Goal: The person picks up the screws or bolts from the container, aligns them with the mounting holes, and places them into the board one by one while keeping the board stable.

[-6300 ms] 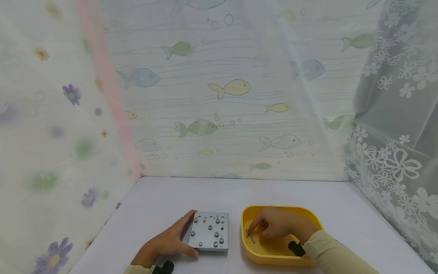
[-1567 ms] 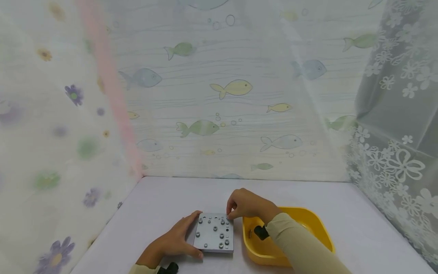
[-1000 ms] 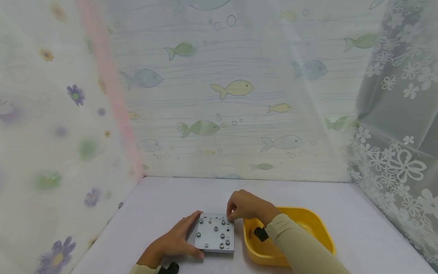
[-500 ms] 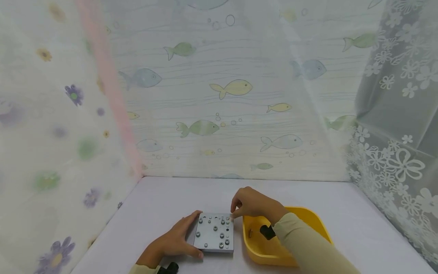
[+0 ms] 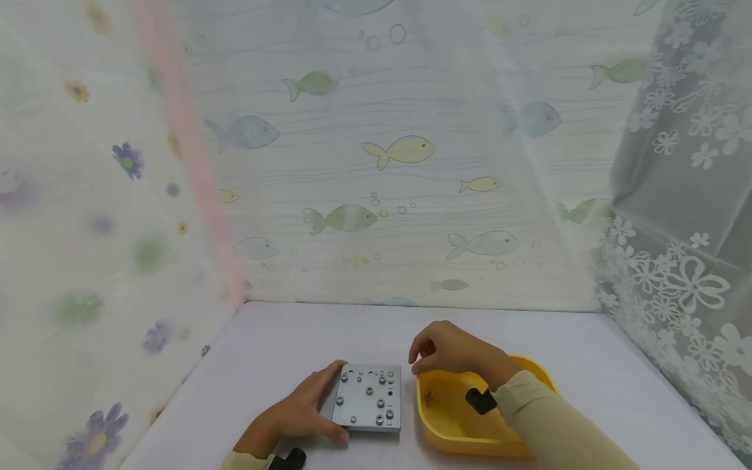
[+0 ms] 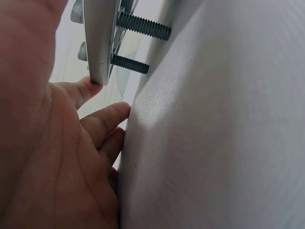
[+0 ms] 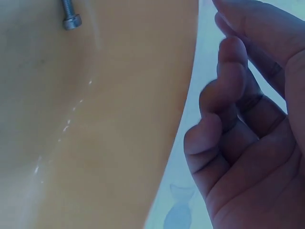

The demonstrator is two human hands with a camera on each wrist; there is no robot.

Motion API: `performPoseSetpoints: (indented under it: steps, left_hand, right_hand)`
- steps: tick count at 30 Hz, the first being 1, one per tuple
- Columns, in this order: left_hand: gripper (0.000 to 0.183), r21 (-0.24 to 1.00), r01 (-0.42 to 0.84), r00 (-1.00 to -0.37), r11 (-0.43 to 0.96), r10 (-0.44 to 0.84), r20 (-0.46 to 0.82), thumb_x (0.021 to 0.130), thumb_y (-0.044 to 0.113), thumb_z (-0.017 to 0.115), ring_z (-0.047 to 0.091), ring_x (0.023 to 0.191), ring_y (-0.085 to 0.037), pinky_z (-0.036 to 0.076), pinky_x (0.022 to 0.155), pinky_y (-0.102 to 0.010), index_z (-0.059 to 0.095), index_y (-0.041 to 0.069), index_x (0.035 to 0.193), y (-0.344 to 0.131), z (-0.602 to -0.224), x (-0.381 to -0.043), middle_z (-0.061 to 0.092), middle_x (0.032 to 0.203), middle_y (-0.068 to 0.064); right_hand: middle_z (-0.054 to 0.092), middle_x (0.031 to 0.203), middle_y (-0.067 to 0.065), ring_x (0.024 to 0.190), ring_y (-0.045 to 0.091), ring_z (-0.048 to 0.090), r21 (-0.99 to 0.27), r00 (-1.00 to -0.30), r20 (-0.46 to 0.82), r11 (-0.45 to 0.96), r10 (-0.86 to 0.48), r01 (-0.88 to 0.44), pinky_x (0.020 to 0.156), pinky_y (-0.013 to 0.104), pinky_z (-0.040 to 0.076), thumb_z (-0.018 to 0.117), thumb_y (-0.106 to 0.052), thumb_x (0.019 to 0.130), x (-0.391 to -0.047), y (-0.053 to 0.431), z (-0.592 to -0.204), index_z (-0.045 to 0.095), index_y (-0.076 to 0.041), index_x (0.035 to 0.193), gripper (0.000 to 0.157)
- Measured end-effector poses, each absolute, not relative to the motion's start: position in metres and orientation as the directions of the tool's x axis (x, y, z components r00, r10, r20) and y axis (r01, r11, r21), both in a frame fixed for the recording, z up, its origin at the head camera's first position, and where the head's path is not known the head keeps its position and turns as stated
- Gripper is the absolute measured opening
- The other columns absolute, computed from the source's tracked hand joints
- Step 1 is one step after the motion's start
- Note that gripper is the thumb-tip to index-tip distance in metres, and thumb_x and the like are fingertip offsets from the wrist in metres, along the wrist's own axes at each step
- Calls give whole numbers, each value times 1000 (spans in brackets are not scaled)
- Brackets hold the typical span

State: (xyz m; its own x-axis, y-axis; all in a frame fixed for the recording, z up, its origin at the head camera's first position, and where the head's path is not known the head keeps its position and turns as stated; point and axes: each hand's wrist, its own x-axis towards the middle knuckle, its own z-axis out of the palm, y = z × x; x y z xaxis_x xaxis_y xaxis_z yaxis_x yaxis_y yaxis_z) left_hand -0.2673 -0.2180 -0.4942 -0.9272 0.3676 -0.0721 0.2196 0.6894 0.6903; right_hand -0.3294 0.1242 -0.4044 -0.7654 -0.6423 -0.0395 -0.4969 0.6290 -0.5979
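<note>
A silver metal plate (image 5: pixel 360 411) bears several socket head screws in its top and some holes. My left hand (image 5: pixel 296 410) grips it along the left side, index finger at the far corner and thumb at the near one. In the left wrist view, threaded screw shanks (image 6: pixel 143 25) stick out under the plate. One screw head (image 5: pixel 390 374) sits at the plate's far right corner. My right hand (image 5: pixel 455 351) is over the left far rim of the yellow tray (image 5: pixel 464 446), fingers loosely bent, nothing visible in them. A screw (image 7: pixel 71 21) lies in the tray.
The white table (image 5: pixel 305 333) carries plate and tray side by side with a narrow gap between them. A fish-print curtain (image 5: pixel 376 261) hangs behind, a floral sheet (image 5: pixel 117 274) at left, a lace curtain (image 5: pixel 675 274) at right.
My right hand reached into the tray, then worked at the plate's far right corner; it has let go of a screw there and moved right, over the tray rim. The left hand keeps its hold.
</note>
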Motion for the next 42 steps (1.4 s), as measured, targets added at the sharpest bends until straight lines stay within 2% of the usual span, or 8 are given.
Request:
performPoseSetpoints:
  steps: [8,15,23,29,35,38,42]
  left_hand:
    - [134,691,227,-925,686,373,-66,55,63,93,27,155,-37,21,122,-71,24,30,165,-216,-493,-266,31,169,1]
    - [133,694,233,-924,681,378,-61,55,63,93,27,156,-38,20,122,-71,24,30,165,-216,-493,-266,32,169,0]
    - [134,697,215,-927,684,368,-75,56,63,93,25,157,-39,18,122,-72,23,30,165,-218,-493,-267,30,169,1]
    - [134,692,221,-927,688,369,-71,55,64,92,25,156,-39,19,122,-72,23,30,165,-219,-495,-267,31,169,2]
    - [134,689,228,-926,689,372,-66,55,64,92,27,156,-36,20,122,-71,23,29,165,-219,-495,-268,31,168,2]
    - [134,689,230,-924,688,375,-67,56,64,92,28,155,-36,21,122,-71,23,29,165,-219,-494,-268,32,168,2]
    - [134,692,234,-922,683,381,-64,56,64,92,28,155,-36,20,122,-70,23,27,165,-218,-493,-268,32,168,2]
  right_hand:
    - [71,78,-10,73,8,60,-634,-754,-35,598,-656,-490,66,24,54,83,-32,89,-327,138,-409,78,-30,85,6]
    - [72,75,-5,59,9,56,-697,-758,-96,587,-645,-412,53,23,52,83,-28,88,-325,146,-416,81,-24,88,5]
    - [72,72,-1,52,11,52,-704,-750,-163,608,-641,-367,49,23,47,82,-25,88,-323,146,-425,81,-28,91,5]
    - [71,73,-4,59,10,56,-675,-738,-176,626,-651,-391,53,23,49,81,-21,87,-325,146,-433,82,-29,92,10]
    - [74,88,-12,77,10,63,-641,-711,-202,640,-673,-423,69,24,54,84,-20,83,-324,146,-440,82,-30,91,12]
    - [75,89,-13,78,10,65,-639,-706,-210,641,-677,-425,71,25,55,85,-20,83,-324,147,-443,83,-28,92,13]
    - [75,85,-12,74,9,64,-631,-705,-198,639,-681,-439,67,24,55,85,-17,82,-323,147,-445,83,-26,91,13]
